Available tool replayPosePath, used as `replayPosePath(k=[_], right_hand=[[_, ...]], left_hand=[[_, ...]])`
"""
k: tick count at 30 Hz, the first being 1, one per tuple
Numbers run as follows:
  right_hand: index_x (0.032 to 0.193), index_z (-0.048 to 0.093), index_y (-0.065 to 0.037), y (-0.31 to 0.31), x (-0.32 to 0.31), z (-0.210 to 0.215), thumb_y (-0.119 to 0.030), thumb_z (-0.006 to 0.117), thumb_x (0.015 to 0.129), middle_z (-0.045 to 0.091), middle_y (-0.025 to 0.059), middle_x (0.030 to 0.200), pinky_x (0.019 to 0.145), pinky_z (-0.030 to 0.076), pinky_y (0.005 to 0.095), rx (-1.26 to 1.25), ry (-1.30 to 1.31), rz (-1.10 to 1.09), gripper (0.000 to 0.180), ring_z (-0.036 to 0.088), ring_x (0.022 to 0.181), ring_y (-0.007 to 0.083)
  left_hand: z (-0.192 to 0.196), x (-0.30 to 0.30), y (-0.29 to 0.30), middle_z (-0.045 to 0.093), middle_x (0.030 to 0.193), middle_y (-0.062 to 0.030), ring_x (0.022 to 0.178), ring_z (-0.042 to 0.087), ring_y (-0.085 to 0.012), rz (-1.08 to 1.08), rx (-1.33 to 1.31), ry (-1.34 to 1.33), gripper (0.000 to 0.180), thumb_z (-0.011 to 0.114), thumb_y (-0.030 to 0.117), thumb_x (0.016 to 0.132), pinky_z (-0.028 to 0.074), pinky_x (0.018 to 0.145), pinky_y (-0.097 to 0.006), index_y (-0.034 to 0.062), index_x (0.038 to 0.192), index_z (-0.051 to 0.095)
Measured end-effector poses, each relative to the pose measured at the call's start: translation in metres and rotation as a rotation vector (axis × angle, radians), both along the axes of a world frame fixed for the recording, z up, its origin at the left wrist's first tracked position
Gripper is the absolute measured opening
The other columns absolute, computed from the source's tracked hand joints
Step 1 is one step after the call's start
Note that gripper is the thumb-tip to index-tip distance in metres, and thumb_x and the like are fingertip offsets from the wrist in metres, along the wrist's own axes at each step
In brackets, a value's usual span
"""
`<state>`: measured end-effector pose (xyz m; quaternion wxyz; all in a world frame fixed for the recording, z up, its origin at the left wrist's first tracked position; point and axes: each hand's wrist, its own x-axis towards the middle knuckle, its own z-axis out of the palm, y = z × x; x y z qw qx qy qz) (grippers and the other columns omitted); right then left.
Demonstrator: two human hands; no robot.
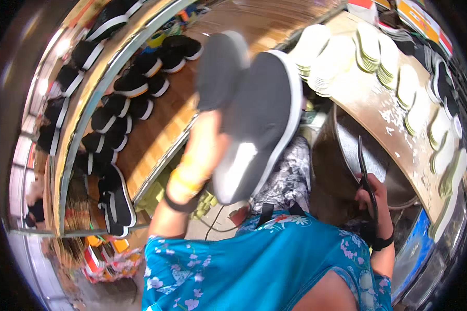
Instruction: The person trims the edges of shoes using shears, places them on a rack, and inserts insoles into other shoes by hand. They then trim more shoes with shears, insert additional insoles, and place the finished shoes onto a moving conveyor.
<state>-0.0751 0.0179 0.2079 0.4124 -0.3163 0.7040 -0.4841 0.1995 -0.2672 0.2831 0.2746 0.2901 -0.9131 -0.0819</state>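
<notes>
My left hand (205, 142), smeared by motion, is closed on a pair of black shoes (262, 111) with white sole edges. One shoe lies partly over the other, and the far one (220, 70) is blurred. They hang in front of my legs, above the floor. My right hand (374, 196) grips a thin, dark, curved flat piece (363, 160) seen nearly edge-on; its kind cannot be made out. That piece stands up over the mouth of a large dark bin (327, 147).
On the right, a curved pale worktop (368, 101) bears several stacks of white insoles (316, 49) and scattered white scraps (394, 116). To the left, rows of black shoes (109, 106) with white soles line a wooden bench (163, 116). A red-and-white bag (114, 267) sits at lower left.
</notes>
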Motion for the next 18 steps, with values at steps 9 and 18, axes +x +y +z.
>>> replayPosePath(k=[9, 18], right_hand=[[0.104, 0.056, 0.000, -0.048, 0.021, -0.007, -0.017, 0.072, 0.068, 0.061, 0.0118, 0.076, 0.062, 0.043, 0.0283, -0.032, 0.267, 0.240, 0.044, 0.056, 0.068, 0.0141], [0.104, 0.057, -0.002, -0.022, 0.022, -0.015, -0.029, 0.074, 0.070, 0.064, 0.0138, 0.091, 0.071, 0.047, 0.0317, 0.004, 0.344, 0.208, 0.046, 0.063, 0.080, 0.0277]], left_hand=[[-0.036, 0.299, -0.072, 0.056, 0.080, -0.0310, 0.082, 0.054, -0.0459, 0.910, 0.191, -0.351, 0.030, 0.055, 0.021, 0.079, 0.044, 0.070, -0.045, -0.0084, 0.082, 0.053], [-0.091, 0.382, -0.158, 0.057, 0.104, -0.0271, 0.103, 0.053, -0.0398, 1.083, 0.276, -0.521, 0.031, 0.055, 0.020, 0.075, 0.044, 0.087, -0.040, -0.0031, 0.095, 0.057]])
